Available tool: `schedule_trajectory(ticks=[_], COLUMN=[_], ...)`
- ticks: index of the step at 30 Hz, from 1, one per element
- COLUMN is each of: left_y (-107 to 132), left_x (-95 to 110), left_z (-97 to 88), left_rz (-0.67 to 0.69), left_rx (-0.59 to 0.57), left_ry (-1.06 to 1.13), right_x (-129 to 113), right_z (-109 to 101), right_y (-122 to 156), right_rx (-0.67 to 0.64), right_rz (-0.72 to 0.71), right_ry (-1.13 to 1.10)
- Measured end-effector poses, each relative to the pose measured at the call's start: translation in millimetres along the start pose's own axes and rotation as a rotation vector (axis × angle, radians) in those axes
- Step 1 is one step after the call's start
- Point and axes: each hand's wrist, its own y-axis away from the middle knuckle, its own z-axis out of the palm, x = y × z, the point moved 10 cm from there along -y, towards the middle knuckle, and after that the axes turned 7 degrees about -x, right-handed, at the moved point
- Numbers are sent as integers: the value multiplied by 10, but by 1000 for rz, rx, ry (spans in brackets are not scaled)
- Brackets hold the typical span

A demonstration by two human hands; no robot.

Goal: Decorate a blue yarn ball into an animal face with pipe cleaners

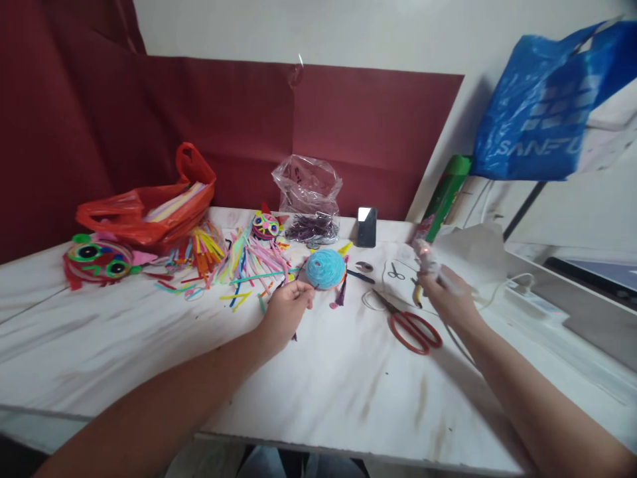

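Observation:
My left hand [290,307] is closed at the near left edge of a round blue coiled piece [324,268]. A thin dark strand seems to be pinched in its fingertips, with a dark end showing below the hand. Yellow tips and a purple tassel [341,292] stick out from the blue piece. My right hand [450,292], slightly blurred, is wrapped around a whitish glue gun [428,262] with a red light and a trailing cord. Large red-handled scissors [411,328] lie between my hands, and small black scissors [396,271] lie farther back.
Loose coloured pipe cleaners [253,262] are heaped left of centre. Two decorated faces, one large [99,259] and one small [267,226], lie near a red plastic bag [149,209]. At the back stand a clear bag [311,199] and a phone [367,228]. A power strip [537,309] lies right.

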Motion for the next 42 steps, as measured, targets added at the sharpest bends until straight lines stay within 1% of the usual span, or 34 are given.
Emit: schedule_trajectory(ticks=[1,2,3,5,6,8,10,13,16,20,24,33,39,42], left_y=[-4,-8,-13,-20,-23,-24,-20,-9,3,14,22,36,39,33], left_x=[8,15,21,41,56,89,118,143,157,161,200,212,215,212], left_z=[-11,-26,-45,-91,-113,-142,-153,-149,-133,-109,-105,-84,-78,-79], left_rz=[9,18,26,47,59,82,97,109,124,125,157,157,155,171], left_rx=[8,19,33,66,81,101,111,116,111,93,96,82,79,75], left_ry=[-2,-7,-16,-43,-56,-73,-82,-106,-129,-129,-132,-184,-227,-243], right_x=[-66,-185,-337,-624,-748,-909,-980,-1029,-1060,-1042,-989,-1013,-1067,-1094], right_z=[80,173,256,408,486,584,619,590,582,613,623,612,582,555], right_y=[105,225,355,620,745,938,1039,1072,1078,1092,1089,1067,1080,1077], right_rx=[-58,-126,-192,-338,-426,-552,-610,-606,-611,-613,-584,-561,-532,-507], right_rz=[27,13,-31,-129,-180,-271,-349,-447,-498,-508,-505,-524,-611,-632], right_ry=[-159,-296,-410,-555,-589,-591,-543,-474,-435,-392,-372,-337,-312,-311])
